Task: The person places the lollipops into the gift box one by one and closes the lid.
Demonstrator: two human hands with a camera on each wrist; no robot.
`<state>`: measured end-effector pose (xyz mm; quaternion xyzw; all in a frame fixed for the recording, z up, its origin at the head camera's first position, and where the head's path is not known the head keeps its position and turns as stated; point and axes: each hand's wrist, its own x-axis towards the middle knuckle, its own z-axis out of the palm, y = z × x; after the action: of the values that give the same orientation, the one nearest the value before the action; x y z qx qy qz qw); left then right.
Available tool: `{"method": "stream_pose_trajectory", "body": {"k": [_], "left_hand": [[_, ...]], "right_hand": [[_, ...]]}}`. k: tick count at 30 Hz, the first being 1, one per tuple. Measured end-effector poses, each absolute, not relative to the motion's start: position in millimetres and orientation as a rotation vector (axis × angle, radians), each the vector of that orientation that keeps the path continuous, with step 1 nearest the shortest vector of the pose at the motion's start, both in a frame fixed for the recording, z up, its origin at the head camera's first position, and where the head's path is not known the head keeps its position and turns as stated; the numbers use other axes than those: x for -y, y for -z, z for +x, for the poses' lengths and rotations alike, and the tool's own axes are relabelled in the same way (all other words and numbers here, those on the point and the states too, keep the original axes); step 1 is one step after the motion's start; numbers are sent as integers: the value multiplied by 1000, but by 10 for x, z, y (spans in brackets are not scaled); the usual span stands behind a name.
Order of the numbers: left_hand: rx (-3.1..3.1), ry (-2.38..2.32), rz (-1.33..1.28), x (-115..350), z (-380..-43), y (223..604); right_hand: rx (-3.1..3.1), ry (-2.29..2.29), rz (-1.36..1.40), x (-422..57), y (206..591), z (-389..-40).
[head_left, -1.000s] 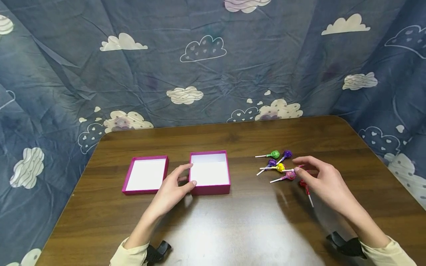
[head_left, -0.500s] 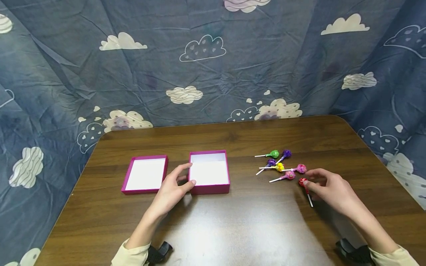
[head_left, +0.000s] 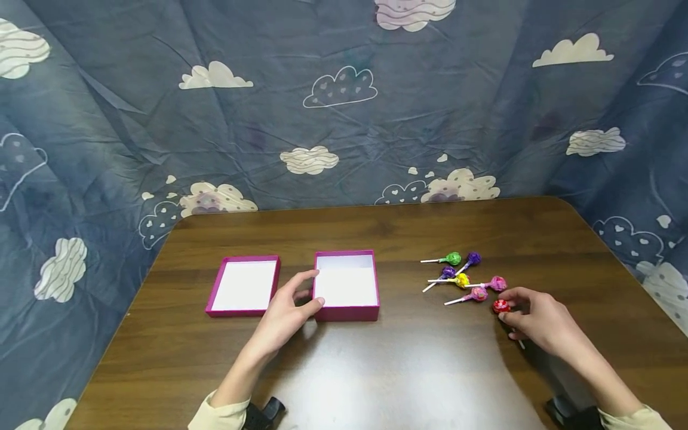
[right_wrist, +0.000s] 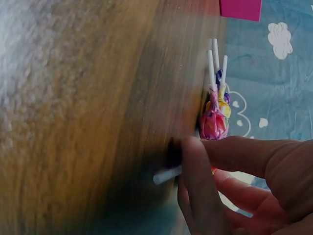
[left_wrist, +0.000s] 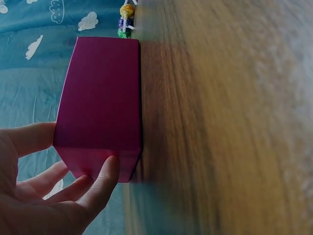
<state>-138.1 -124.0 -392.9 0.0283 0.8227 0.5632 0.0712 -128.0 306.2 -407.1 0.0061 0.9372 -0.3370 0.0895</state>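
My left hand (head_left: 283, 315) touches the left side of a magenta box (head_left: 346, 314) with a white inside. In the left wrist view its fairly straight fingertips (left_wrist: 111, 165) rest on the box's end and upper edge. My right hand (head_left: 544, 321) pinches a red lollipop (head_left: 501, 306) between thumb and fingers, low over the table. The lollipop's white stick (right_wrist: 167, 175) pokes out past the fingers in the right wrist view. Just beyond that hand lie two pink lollipops (head_left: 478, 294), a yellow lollipop (head_left: 461, 280), two purple lollipops (head_left: 473, 258) and a green lollipop (head_left: 453, 258).
Left of the box lies a shallow magenta lid (head_left: 244, 285), white side up. Everything stands on a brown wooden table (head_left: 398, 370). A blue curtain (head_left: 258, 113) with cloud prints hangs behind the table's far edge.
My right hand has moved from the pink lollipops toward me to the red one and taken hold of it. My left hand stays at the box. The head view has shifted slightly.
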Motion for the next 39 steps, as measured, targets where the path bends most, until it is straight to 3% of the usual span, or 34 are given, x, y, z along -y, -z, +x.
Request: {"method": "stream_pose_trajectory", "body": {"k": [6,13,17,39], "left_hand": [[-2488,-1671,108,1248,-1397,4082],[-2445,-1702,100,1219,-1334,3928],[-2459,-1711,113,1279,-1404,4121],[-2471,-1730,127,1288,-1428,4115]], "right_hand": [[-2823,974,7,-3077,4120,-1227],[-2907,886,-47,-3039,4127,-1224],[-2943,877,-117,-2978,4128,-1206],[-3147,1174,-275,-2686,4054,-1217]]}}
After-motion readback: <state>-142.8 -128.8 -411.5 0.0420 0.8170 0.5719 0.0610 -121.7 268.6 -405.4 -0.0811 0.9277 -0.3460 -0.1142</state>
